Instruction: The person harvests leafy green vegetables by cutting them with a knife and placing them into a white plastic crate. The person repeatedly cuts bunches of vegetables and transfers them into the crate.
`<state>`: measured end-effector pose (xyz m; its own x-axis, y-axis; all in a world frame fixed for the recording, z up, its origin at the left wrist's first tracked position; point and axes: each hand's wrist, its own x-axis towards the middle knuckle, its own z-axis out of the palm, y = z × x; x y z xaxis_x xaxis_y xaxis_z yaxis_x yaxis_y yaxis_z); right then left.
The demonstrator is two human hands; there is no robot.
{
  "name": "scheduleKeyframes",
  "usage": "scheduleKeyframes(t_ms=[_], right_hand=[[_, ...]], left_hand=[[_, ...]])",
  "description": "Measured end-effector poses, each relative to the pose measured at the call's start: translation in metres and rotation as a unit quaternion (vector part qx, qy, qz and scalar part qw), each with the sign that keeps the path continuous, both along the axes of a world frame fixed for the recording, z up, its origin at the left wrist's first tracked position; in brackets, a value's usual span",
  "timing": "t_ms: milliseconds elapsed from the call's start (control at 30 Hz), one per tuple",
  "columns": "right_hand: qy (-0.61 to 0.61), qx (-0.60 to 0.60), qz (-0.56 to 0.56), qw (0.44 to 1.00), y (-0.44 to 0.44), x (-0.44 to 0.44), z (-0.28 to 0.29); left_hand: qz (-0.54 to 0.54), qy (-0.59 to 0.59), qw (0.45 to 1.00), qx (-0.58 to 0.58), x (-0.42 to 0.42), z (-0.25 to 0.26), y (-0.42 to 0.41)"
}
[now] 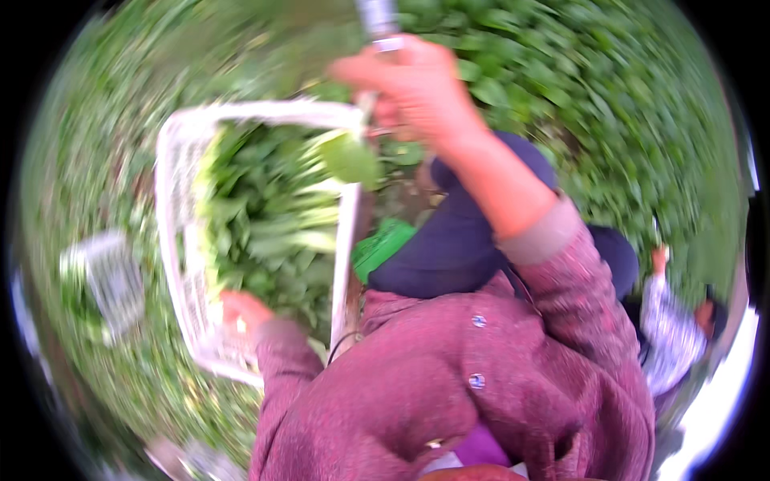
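My right hand (415,90) is closed around a blurred tool with a metallic part (379,21), which looks like a knife. A green leaf (349,157) on a pale stalk hangs below that hand, over the crate's corner. My left hand (243,309) reaches into a white plastic crate (171,198), low beside the leafy greens (258,222). Motion blur hides whether its fingers grip anything. The greens lie in two rows, their pale stalk ends (319,219) facing the crate's left and right sides.
Leafy plants (541,66) grow thickly to the right. My bent leg (445,240) is beside the crate, near a green object (382,249). Another crate (114,282) with greens stands at far left. A person (671,337) is at the right edge.
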<state>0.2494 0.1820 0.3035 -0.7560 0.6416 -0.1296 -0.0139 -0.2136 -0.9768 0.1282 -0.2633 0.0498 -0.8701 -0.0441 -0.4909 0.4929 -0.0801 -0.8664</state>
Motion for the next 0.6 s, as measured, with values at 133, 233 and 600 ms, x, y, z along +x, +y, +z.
scheduleKeyframes(t_ms=[133,233,600], right_hand=[[0.025,-0.076,-0.02,0.997,0.006,0.006,-0.007],[0.028,-0.084,-0.054,0.995,0.012,0.014,0.002],[0.083,0.038,-0.261,0.961,0.154,0.216,0.038]], left_hand=[[-0.083,-0.116,0.989,-0.05,-0.019,0.005,-0.001],[-0.059,-0.208,0.975,-0.058,-0.062,0.003,-0.018],[0.322,0.392,0.484,0.713,-0.099,0.093,0.0]])
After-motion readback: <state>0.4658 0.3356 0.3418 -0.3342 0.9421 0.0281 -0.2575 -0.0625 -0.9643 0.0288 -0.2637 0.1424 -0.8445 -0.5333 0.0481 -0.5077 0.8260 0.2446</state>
